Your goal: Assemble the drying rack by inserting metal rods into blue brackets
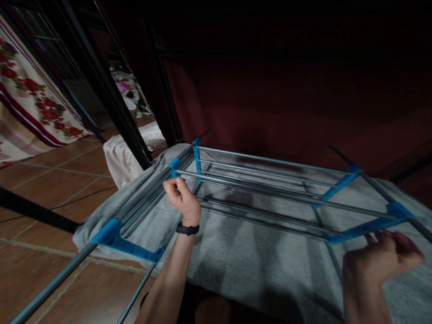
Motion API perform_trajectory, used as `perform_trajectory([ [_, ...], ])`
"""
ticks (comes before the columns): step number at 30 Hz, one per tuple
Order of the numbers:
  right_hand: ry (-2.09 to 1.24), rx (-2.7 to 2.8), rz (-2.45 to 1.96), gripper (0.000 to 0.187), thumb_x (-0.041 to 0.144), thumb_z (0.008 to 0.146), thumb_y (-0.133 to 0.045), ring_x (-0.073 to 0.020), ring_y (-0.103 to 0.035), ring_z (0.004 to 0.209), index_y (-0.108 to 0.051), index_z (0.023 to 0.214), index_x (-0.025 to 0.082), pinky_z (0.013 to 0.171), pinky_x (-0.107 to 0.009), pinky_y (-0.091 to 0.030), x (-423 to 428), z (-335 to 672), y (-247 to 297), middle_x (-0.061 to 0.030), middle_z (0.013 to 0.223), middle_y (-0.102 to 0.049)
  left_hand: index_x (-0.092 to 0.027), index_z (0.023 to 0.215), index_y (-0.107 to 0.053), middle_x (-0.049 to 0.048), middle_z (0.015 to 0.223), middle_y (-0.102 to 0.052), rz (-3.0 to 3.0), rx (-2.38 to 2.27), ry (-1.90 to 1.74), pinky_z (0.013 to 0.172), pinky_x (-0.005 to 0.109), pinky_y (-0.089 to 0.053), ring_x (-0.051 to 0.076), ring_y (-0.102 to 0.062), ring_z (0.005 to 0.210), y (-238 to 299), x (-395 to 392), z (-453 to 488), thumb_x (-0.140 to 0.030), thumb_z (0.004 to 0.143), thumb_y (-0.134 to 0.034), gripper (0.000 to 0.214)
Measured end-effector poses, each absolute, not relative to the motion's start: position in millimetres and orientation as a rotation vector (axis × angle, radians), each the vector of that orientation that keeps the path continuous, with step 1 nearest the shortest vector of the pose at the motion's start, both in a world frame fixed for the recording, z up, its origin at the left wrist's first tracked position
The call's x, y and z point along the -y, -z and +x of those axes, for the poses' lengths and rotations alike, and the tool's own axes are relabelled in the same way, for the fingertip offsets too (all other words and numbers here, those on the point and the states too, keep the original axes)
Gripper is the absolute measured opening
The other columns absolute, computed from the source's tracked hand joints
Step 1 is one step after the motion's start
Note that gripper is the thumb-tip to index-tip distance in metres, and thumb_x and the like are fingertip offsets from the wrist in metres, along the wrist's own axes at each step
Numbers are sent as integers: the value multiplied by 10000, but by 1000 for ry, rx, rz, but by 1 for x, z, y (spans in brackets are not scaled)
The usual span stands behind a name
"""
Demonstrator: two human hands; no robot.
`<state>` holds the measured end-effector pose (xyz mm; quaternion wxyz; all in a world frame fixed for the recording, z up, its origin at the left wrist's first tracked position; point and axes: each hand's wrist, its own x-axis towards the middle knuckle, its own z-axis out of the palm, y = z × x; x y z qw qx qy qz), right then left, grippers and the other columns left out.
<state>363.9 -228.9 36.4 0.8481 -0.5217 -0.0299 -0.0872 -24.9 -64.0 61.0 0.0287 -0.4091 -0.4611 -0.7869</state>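
A metal rack with grey tubes (270, 193) and blue plastic brackets lies across a grey blanket. My left hand (182, 198), with a black band on its wrist, is closed just below the left end of the front tube, close to a small blue bracket (174, 166). Whatever its curled fingers may hold is hidden. My right hand (381, 256) is by the lower edge of the right blue bracket (371, 225). Its fingers are loosely bent and apart from the thumb, with nothing seen in them; contact with the bracket is unclear. Another blue bracket (124, 243) sits on the left tubes.
The grey blanket (243, 265) spreads under the rack, over a tiled floor (50, 193). Dark posts (111, 85) rise at the left, near a flowered curtain (40, 99). Dark red cloth (270, 108) hangs behind the rack. A striped cloth (121, 157) lies at the left.
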Motion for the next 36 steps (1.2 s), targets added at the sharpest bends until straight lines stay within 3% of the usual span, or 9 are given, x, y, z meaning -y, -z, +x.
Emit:
perform_trajectory([
  [3,52,147,-1034,195,192,560,-623,-222,-634,756,-629,714,311,863,-500,-538,225,356,-36,-5,768,-605,-209,926,-548,19,893,-545,-1005,1440,2589,890,363,-455,181,-553,876,-56,54,-36,-444,939,-568,236],
  [5,-211,196,-1055,147,184,545,-663,-168,-572,643,-665,674,255,695,-398,-542,222,350,-38,-17,727,-593,-215,1088,-563,61,1083,-591,-1082,1454,2612,993,381,-436,204,-573,1045,-54,49,-41,-446,918,-603,289],
  [7,-473,267,-1057,168,200,550,-710,-146,-566,646,-712,717,222,636,-343,-526,220,345,-42,-42,801,-636,-221,1183,-569,93,1215,-600,-1277,1479,2611,1063,382,-406,220,-558,1175,-55,47,-45,-467,930,-579,353],
  [11,-738,409,-969,263,267,605,-721,-170,-630,758,-765,858,210,696,-336,-556,222,334,-54,-82,960,-689,-185,1097,-651,95,1115,-668,-1483,1577,2594,1035,365,-426,231,-600,1108,-59,43,-53,-550,939,-525,418],
  [16,-785,419,-892,322,308,696,-749,-155,-669,799,-767,994,189,679,-259,-579,223,320,-65,-76,947,-697,-147,984,-674,41,872,-639,-1487,1591,2650,864,314,-470,170,-586,843,-60,39,-57,-585,913,-557,459],
  [21,-691,397,-867,274,272,658,-864,-117,-693,786,-727,881,191,771,-227,-612,209,308,-66,-1,882,-688,-143,959,-678,19,837,-617,-1391,1586,2756,829,287,-453,144,-551,805,-60,37,-54,-591,882,-592,462],
  [26,-604,375,-817,270,237,655,-882,-103,-692,731,-618,695,195,767,-260,-644,201,308,-57,33,868,-685,-145,906,-677,6,803,-588,-1338,1593,2805,796,283,-441,138,-527,778,-62,36,-52,-592,856,-613,455],
  [36,-533,396,-777,263,260,646,-899,-81,-691,697,-657,728,195,778,-228,-632,198,293,-64,72,750,-674,-157,849,-641,-5,737,-547,-1315,1599,2708,736,276,-436,136,-504,733,-61,36,-49,-566,894,-568,419],
])
